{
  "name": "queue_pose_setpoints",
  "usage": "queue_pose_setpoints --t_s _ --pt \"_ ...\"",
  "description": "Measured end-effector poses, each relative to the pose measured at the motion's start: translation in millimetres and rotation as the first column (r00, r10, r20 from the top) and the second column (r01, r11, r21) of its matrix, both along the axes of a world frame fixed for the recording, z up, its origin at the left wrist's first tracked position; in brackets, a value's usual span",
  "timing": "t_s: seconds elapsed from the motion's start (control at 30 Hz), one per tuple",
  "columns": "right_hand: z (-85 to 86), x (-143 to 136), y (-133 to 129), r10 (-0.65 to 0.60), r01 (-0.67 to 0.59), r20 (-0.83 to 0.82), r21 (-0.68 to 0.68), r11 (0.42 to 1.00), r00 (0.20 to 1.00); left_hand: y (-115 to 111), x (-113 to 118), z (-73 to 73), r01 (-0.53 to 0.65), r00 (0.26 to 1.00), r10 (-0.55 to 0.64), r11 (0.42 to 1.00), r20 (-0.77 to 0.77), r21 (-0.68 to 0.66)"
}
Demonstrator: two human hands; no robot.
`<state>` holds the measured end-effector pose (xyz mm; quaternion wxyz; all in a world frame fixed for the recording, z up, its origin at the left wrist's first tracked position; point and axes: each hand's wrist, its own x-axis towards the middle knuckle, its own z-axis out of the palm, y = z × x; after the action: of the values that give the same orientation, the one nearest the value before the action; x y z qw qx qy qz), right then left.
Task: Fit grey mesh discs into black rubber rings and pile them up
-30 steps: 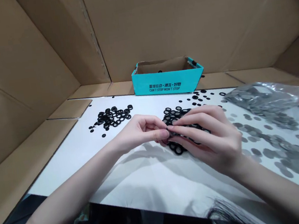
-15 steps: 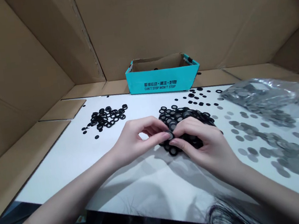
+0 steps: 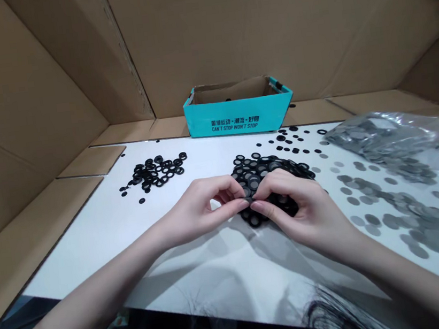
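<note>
Between both hands I pinch a small black ring (image 3: 249,199), seen nearly edge-on and mostly covered by fingertips. My left hand (image 3: 212,203) is closed on its left side with thumb and forefinger. My right hand (image 3: 289,198) closes on the right side in the same way. Just behind and under the fingers lies a heap of black rings with grey discs inside them (image 3: 258,167). To the left is a smaller group of black rings (image 3: 159,171) with open centres. Loose grey mesh-like discs (image 3: 415,209) spread over the table at the right.
A turquoise box (image 3: 237,116) stands at the back, before cardboard walls (image 3: 245,26). A clear plastic bag (image 3: 389,134) of grey discs lies at the right. Small black pieces (image 3: 295,150) are scattered behind the heap on the white table (image 3: 202,280).
The ring between my fingertips has tilted from showing its grey face to nearly edge-on. Both hands have shifted slightly and stay together at the heap's near side.
</note>
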<state>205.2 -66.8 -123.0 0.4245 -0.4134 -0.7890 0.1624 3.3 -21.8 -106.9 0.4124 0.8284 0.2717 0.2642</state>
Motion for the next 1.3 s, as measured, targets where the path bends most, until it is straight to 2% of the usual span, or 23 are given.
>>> queue_pose_setpoints --t_s 0.17,0.37,0.63,0.87,1.17,1.3 --pt "5.0 2 -1 0.041 -0.04 0.053 -0.013 0.999 0.998 4 -6 4.8 0.088 0.992 -0.09 0.996 -0.085 -0.021" --pt "1.1 0 -3 0.039 -0.039 0.026 -0.017 0.999 0.999 4 -7 9.9 0.153 0.973 -0.16 0.987 -0.165 -0.053" --pt "-3.5 -5 -6 -0.008 0.006 0.046 0.039 0.999 0.999 1 -9 15.7 0.139 0.965 -0.137 0.99 -0.224 -0.007" --pt "-2.7 -3 -4 -0.077 0.07 0.077 0.1 0.993 0.994 0 -5 10.5 -0.035 0.997 0.035 0.999 -0.068 -0.009" --pt "0.3 -1 -3 -0.114 0.107 0.053 0.128 0.986 0.992 -3 -2 11.1 -0.006 0.997 0.004 1.0 -0.08 -0.027" --pt "1.5 0 -3 -0.095 0.092 0.041 0.078 0.993 0.995 -6 0 9.3 -0.012 0.997 0.008 0.998 -0.071 -0.054"
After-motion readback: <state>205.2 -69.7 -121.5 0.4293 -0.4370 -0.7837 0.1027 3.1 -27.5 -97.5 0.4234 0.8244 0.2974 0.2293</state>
